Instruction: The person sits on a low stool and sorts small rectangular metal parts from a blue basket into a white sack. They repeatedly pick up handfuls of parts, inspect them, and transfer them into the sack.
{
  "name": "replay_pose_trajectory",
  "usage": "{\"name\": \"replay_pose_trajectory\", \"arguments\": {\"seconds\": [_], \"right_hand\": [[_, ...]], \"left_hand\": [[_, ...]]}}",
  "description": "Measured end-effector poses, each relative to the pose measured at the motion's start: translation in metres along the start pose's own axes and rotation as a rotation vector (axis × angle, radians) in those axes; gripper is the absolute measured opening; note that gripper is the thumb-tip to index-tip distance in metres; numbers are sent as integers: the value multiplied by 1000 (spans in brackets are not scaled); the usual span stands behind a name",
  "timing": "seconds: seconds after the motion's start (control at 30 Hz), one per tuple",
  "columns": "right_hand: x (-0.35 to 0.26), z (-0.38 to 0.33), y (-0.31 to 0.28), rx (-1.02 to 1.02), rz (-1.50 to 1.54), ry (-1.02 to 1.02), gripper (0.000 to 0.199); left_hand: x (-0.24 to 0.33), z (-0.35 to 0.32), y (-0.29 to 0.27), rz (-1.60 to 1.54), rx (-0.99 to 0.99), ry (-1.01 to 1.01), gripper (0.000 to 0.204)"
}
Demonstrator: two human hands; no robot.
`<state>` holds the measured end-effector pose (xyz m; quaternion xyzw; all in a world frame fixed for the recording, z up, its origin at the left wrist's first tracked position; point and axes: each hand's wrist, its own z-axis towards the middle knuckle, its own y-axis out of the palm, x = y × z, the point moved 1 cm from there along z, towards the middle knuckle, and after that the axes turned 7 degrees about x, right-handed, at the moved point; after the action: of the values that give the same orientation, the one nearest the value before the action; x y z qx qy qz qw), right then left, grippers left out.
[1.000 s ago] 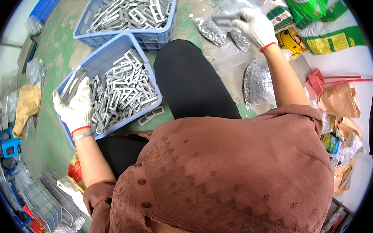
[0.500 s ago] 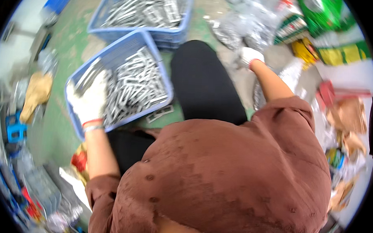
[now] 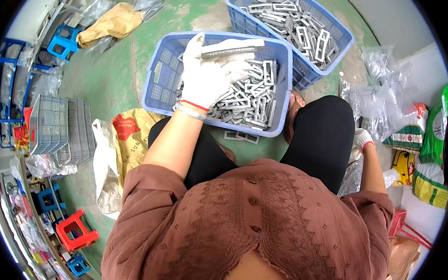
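Observation:
In a white knit glove, my left hand (image 3: 209, 78) is raised over the near blue plastic basket (image 3: 150, 93). Its fingers are closed around a small stack of grey slotted metal frames (image 3: 234, 48), with the thumb standing up at the left. Below it, many loose frames of the same kind (image 3: 244, 100) fill the basket in a jumble. My right hand (image 3: 362, 139), also gloved, reaches down beside my right knee, close to clear plastic bags (image 3: 351, 174). Its fingers are mostly hidden, so what it touches is unclear.
Another blue basket (image 3: 309, 68) of grey frames stands behind, at the right. Two loose frames (image 3: 242, 137) lie on the green floor (image 3: 182, 13) in front of the near basket. A yellow sack (image 3: 138, 130), grey crates (image 3: 50, 126) and a red stool (image 3: 77, 231) are at left; packaged sacks (image 3: 412, 127) line the right.
The view has swung left, so both baskets appear further right. My left hand still holds frames, now above the basket's middle instead of its left side. My right hand remains low at the right.

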<state>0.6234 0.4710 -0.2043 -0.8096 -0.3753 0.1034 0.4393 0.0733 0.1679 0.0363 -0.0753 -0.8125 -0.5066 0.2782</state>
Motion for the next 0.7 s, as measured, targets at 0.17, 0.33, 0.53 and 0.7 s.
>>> {"name": "replay_pose_trajectory", "arguments": {"seconds": [0.17, 0.33, 0.53, 0.7], "right_hand": [[-84, -61, -192, 444, 674, 336, 37], [-190, -71, -319, 735, 1045, -243, 47], [-311, -68, -380, 18, 1642, -700, 52], [-346, -49, -387, 74, 1656, -829, 46]], "left_hand": [[6, -1, -7, 92, -151, -9, 84], [7, -4, -8, 152, -217, 37, 87], [10, -8, -5, 102, -204, 44, 81], [12, -12, -11, 118, -244, 287, 64]]}}
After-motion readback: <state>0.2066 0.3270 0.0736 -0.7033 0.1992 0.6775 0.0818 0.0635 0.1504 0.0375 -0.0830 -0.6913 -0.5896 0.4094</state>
